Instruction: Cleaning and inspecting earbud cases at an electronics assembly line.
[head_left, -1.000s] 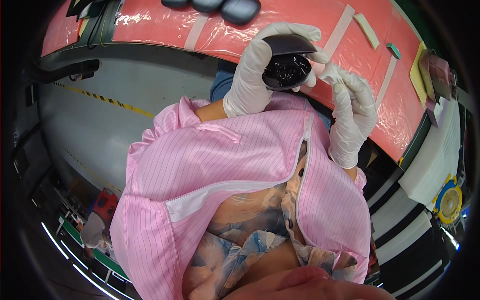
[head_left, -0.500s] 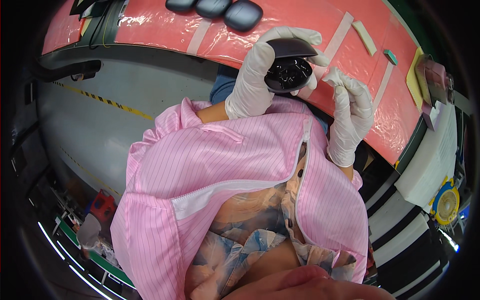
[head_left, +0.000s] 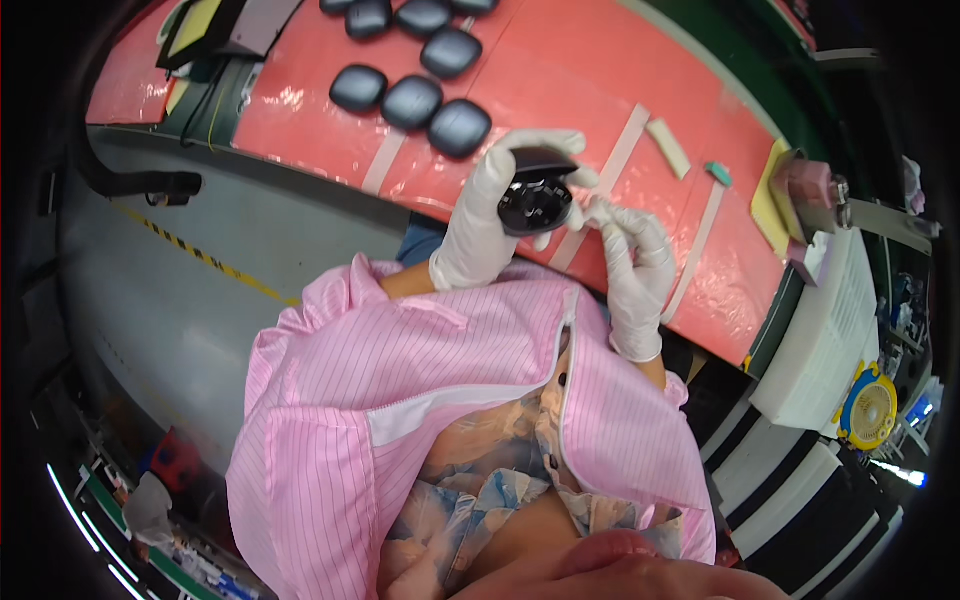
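My left hand (head_left: 472, 228), in a white glove, is wrapped round a dark, rounded clamshell case (head_left: 534, 206). Its lid stands raised, and the glossy black inside faces me. Just right of the case, my right hand (head_left: 640, 265), also gloved, has thumb and fingers pinched together on a small white wad (head_left: 597, 212) that looks like cloth. The wad is close to the case's right side; whether it touches cannot be made out. Both hands are above the near edge of the red-covered table (head_left: 560, 90).
Several closed dark cases (head_left: 411, 102) lie at the far left of the table. A white strip (head_left: 668, 148) and a small green block (head_left: 718, 173) lie right of centre. A pink-topped bottle (head_left: 812, 190), yellow pad (head_left: 770, 195) and yellow-blue fan (head_left: 868, 408) are at the right.
The view has shifted, so more closed cases and more of the table show. My right hand with the white wad has come slightly nearer the case. My left hand still holds the open case.
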